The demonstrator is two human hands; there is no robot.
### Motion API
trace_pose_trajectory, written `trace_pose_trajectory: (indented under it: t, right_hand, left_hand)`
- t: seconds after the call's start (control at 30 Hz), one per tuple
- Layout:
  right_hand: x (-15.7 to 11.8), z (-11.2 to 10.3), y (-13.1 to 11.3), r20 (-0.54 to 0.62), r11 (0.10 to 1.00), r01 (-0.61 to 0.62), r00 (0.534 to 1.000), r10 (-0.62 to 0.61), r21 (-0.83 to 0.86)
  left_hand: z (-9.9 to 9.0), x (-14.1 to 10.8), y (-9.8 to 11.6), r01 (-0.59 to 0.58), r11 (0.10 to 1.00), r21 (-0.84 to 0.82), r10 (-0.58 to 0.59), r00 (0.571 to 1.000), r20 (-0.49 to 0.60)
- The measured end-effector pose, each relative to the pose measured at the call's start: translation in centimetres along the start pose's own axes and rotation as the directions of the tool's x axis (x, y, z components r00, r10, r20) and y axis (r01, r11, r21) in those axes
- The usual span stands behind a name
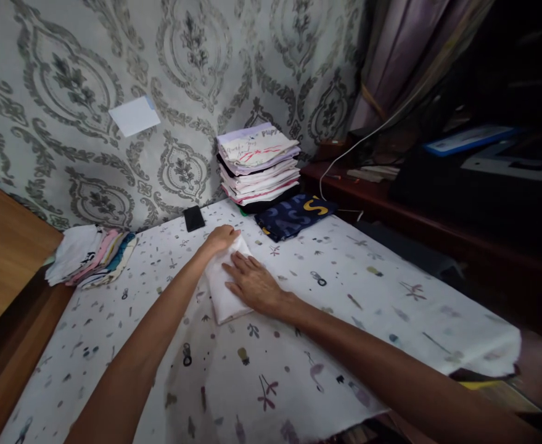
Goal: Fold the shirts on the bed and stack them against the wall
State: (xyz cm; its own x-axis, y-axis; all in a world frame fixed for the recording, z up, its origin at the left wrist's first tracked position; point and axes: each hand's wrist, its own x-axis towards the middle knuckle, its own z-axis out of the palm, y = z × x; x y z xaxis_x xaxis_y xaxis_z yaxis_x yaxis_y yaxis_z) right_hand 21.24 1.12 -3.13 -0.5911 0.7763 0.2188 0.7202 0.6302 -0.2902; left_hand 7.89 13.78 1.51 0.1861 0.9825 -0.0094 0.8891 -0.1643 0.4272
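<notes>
White printed fabric (pixel 344 277) covers the work surface, scattered with small plant and ring motifs, its near-right edge rumpled. With clock directions taken from the folded white cloth (pixel 227 303) mid-surface: at 12 to 1 o'clock, a tall stack of folded white, pink, lilac and black garments (pixel 259 163), the top one lettered, against grey-patterned damask wallpaper (pixel 192 43). At 2, a folded navy cloth with yellow and grey-blue lettering (pixel 293 216), by the stack's foot. At 11, a flat black rectangular object (pixel 193 218). Between 9 and 10, a low, multicoloured pile of folded clothes (pixel 92 256). A thin white cable (pixel 340 163) hangs beyond the navy cloth, near a dark reddish table (pixel 372 197).

The folded white cloth is soft, plain, roughly oblong, partly hidden by both hands. The right hand (pixel 256 287) rests open on it from the 3 o'clock side, palm down, fingers spread. The left hand (pixel 223 238) is at its 12 o'clock end, fingers curled; whether they pinch the fabric cannot be told. The cloth lies beneath the right palm and against the left fingers.
</notes>
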Motion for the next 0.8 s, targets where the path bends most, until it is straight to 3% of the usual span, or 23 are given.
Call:
trace_pose_trajectory:
  t: [0.3, 0.47, 0.63, 0.7, 0.8]
  right_hand:
    - [0.0, 0.0, 0.0, 0.016, 1.000, 0.002, 1.000, -0.002, -0.021]
    - [-0.3, 0.4, 0.1, -0.013, 0.999, 0.021, 1.000, -0.022, -0.049]
    - [-0.4, 0.6, 0.0, -0.016, 0.998, 0.025, 1.000, -0.026, -0.056]
    - [-0.4, 0.6, 0.0, -0.005, 0.999, 0.017, 1.000, -0.017, -0.031]
    - [-0.4, 0.2, 0.2, 0.018, 1.000, 0.015, 1.000, -0.016, 0.016]
  left_hand:
    - [0.2, 1.2, -1.1, 0.106, 0.967, -0.230, -0.074, 0.987, 0.145]
    - [1.7, 2.1, -1.5, 0.057, 0.945, -0.323, -0.051, 0.998, 0.028]
    - [3.9, 2.6, -1.9, -0.013, 0.960, -0.279, -0.011, 0.996, -0.084]
    - [3.9, 2.4, -2.2, -0.039, 0.969, -0.244, 0.014, 0.994, -0.105]
    - [2.2, 1.5, -3.2, -0.087, 0.979, -0.185, 0.055, 0.983, -0.174]
